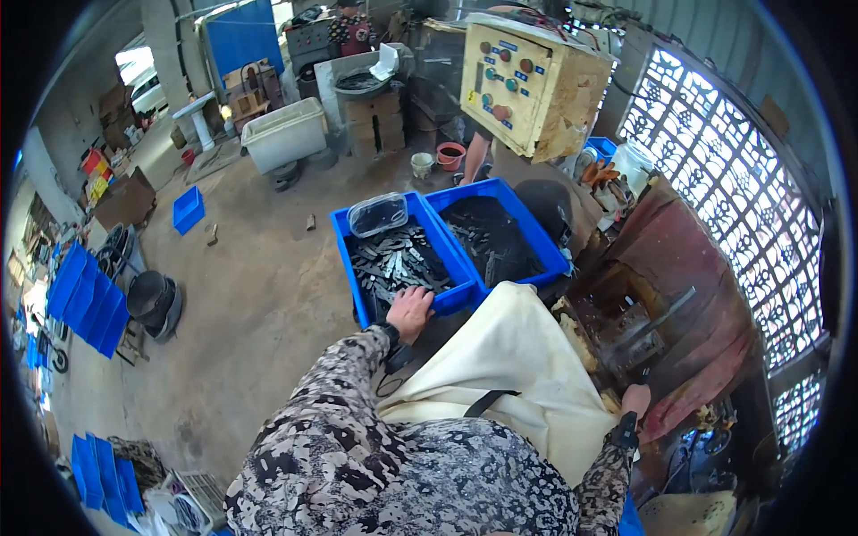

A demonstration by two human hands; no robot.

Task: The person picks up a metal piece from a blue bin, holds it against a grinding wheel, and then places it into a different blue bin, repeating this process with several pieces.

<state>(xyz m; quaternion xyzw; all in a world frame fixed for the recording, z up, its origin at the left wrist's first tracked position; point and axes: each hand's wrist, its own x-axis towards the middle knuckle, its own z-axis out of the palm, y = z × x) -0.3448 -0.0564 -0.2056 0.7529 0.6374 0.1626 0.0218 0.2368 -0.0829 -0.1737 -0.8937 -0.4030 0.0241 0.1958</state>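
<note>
My left hand (411, 314) lies over the near rim of a blue plastic tray (345, 259), its fingers a little apart at the loose metal strips (393, 259). No strip shows in its grasp. A clear plastic tub (378, 215) sits on the strips at the tray's far end. My right hand (635, 399) is closed beside a dirty machine bed (626, 335); whatever its fingers hold is hidden. Alongside the first tray, a second blue tray (554, 259) holds dark powder (492, 237) with some strips in it. A cream cloth (518, 357) covers my lap.
A yellowed control box (509, 85) with buttons stands ahead, right of centre. Reddish sheeting (693, 286) hangs by the machine, near a patterned window grille (715, 170). Blue bins (88, 299) stand at the left. Farther off are a white tub (286, 134) and a person (353, 31).
</note>
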